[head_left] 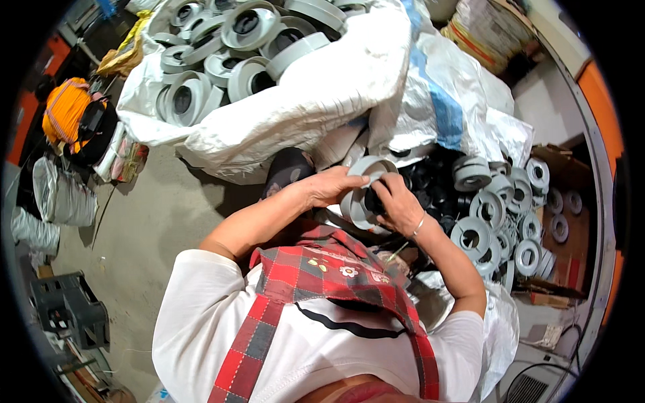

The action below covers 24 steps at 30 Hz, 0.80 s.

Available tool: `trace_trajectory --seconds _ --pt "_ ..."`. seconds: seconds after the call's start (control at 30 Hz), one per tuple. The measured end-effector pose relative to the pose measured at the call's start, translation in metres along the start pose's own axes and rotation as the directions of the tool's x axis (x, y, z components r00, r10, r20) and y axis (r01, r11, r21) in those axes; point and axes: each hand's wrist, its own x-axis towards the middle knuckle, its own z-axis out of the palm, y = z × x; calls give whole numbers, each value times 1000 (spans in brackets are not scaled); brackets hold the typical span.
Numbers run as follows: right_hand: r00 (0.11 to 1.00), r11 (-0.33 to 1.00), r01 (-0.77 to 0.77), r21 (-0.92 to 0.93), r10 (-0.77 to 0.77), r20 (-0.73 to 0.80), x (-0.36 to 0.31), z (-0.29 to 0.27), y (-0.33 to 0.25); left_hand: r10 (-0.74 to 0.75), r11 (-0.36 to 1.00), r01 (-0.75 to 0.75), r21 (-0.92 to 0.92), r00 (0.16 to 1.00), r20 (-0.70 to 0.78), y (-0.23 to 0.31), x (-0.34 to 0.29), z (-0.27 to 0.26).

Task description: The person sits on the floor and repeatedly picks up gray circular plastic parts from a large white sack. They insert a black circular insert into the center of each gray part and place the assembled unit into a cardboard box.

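Two hands meet on one grey ring (359,195), held up in front of the person's chest, above the lap. Left hand (329,186) curls over the ring's upper rim, fingers (353,180) clamped on it; right hand (400,205) grips the near side, its fingers pressed into the dark centre. To do this well, I'd judge the left should hold the rim steady while the right works the middle squarely, without twisting. More grey rings (500,215) lie heaped to the right, and a white sack (302,101) full of them sits beyond on the floor (154,221).
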Motion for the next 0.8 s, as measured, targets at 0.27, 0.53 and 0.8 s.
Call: trace_trajectory --seconds 0.27,0.53,0.8 --pt "530 -67 -553 830 741 412 2 11 3 352 867 -314 386 936 -27 -13 2 23" --pt "531 -133 -686 715 581 617 -2 16 9 299 845 -204 495 947 -118 4 -19 46" --pt "810 158 -179 971 583 54 0 18 -7 394 553 -251 795 919 16 48 -27 66"
